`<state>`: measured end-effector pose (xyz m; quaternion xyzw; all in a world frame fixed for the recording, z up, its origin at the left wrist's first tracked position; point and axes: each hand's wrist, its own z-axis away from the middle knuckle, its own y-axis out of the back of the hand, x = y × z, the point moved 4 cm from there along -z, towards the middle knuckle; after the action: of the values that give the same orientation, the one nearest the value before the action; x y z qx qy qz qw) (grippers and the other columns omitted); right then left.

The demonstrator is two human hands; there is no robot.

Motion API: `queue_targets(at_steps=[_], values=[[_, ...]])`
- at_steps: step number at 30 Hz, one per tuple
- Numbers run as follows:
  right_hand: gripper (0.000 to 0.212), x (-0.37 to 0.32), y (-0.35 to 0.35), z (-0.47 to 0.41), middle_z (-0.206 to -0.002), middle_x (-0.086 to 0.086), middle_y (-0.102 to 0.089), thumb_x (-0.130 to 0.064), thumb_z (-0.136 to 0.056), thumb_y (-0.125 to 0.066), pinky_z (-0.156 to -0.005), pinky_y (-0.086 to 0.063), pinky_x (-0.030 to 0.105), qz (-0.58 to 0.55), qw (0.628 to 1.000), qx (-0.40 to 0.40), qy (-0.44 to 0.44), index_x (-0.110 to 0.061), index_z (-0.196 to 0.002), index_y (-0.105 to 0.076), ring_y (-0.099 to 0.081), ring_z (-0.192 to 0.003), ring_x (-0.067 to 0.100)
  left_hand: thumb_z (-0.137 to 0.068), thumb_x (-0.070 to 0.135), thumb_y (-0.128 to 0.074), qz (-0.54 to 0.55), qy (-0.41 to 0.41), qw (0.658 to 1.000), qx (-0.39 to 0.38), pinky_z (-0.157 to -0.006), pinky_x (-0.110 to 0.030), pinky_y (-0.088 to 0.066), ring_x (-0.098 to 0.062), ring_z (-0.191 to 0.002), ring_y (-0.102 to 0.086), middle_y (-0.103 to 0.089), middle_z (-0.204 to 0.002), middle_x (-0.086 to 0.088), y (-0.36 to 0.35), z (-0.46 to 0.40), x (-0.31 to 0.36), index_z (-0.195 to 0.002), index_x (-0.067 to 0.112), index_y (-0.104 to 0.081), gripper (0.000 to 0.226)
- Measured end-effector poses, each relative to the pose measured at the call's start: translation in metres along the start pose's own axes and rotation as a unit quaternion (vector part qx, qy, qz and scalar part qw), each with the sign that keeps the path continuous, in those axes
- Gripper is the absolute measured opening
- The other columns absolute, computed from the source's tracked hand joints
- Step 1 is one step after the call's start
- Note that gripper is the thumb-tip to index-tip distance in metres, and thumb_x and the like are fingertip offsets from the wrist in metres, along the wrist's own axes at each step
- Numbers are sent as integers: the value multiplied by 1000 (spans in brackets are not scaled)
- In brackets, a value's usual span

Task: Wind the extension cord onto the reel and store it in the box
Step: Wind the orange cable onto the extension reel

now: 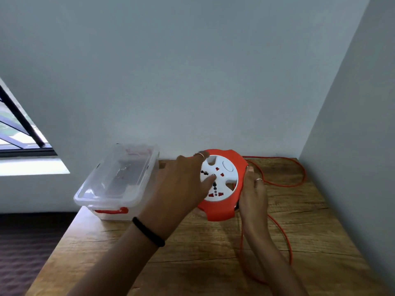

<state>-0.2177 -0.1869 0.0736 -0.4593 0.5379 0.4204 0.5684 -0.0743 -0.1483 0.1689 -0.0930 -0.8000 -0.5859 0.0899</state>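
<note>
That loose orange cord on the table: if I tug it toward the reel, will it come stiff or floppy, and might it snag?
Probably floppy: the orange cord lies in slack loops on the wooden table. It may drag and tangle, since loops run behind and in front of the reel. It looks thin, so likely light.

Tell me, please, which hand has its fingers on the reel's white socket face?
The left hand; the right hand holds the reel by its orange rim.
</note>
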Motion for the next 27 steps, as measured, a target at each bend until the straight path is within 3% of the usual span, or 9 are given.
queue_targets(at_steps=[5,11,17,21,27], values=[[44,1,0,1,-72,-4,-68,-48,-98,-36,-48,-45,12,4,1000,8,8,-14,-96,-64,-63,-57,1,-90,50,-53,0,32,997,-65,-97,-37,-46,-19,-121,-54,-53,-139,0,-32,-1,10,-144,26,-36,62],[41,1,2,4,-79,-3,-68,-45,-99,-36,-53,-47,13,2,999,22,40,-15,-104,-64,-64,-66,6,-88,50,-55,115,94,984,-103,-95,-33,-47,-21,-123,-52,-50,-141,-4,-46,-4,12,-146,20,-34,69],[40,5,1,11,-72,-5,-64,-41,-100,-35,-50,-45,13,-20,998,19,51,-11,-103,-63,-59,-57,1,-85,50,-59,97,122,986,-51,-100,-37,-45,-24,-124,-51,-53,-138,-4,-53,1,18,-146,23,-33,72],[30,2,2,13,-87,-2,-71,-39,-101,-35,-63,-51,21,-15,997,26,67,-26,-100,-62,-67,-75,8,-82,46,-65,146,142,978,-54,-92,-30,-46,-22,-116,-56,-57,-131,-4,-51,-1,15,-139,19,-45,66],[30,4,4,18,-89,-4,-70,-36,-102,-34,-66,-50,17,-10,996,38,78,-25,-101,-61,-66,-80,4,-87,48,-56,63,82,994,-38,-91,-31,-43,-24,-121,-50,-57,-132,-4,-48,7,21,-141,20,-42,62]])
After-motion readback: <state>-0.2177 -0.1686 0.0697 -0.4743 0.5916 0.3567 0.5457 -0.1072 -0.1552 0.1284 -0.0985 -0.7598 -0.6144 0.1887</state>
